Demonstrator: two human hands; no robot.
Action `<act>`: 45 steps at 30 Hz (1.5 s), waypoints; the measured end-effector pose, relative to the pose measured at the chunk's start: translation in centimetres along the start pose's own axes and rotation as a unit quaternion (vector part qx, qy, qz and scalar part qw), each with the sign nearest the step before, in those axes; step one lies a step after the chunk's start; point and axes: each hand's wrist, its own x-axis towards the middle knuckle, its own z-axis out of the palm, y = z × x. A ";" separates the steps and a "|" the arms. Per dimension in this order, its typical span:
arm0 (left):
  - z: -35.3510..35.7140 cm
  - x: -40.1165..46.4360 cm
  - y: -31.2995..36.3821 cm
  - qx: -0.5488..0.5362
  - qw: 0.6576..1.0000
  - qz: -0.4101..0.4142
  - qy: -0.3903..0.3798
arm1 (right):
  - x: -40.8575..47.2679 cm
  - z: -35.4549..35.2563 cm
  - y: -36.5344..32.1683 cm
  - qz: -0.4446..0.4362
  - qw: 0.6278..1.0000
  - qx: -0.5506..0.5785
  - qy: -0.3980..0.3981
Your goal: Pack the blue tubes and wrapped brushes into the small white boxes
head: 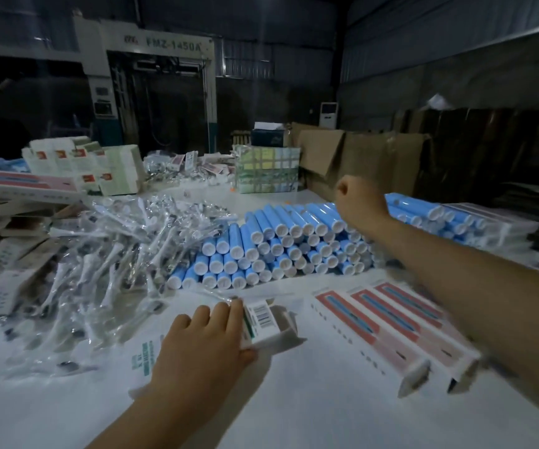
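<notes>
Head view, left hand (203, 345): holds a small open white box (269, 325) on the table (310, 409).
Right hand (360, 202): over the stacked blue tubes (271, 244); grip hidden, cannot tell.
Wrapped brushes (115, 251): heaped left of the tubes.
Risk: tugging one tube could roll the stack.

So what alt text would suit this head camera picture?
A person's left hand holds an open small white box on a white table, while the right hand reaches over stacked blue tubes; wrapped brushes lie piled left.
</notes>
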 end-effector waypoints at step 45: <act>0.4 0.2 -2.6 -0.098 0.986 -0.135 0.019 | -12.1 2.2 -5.5 0.173 0.786 0.594 0.025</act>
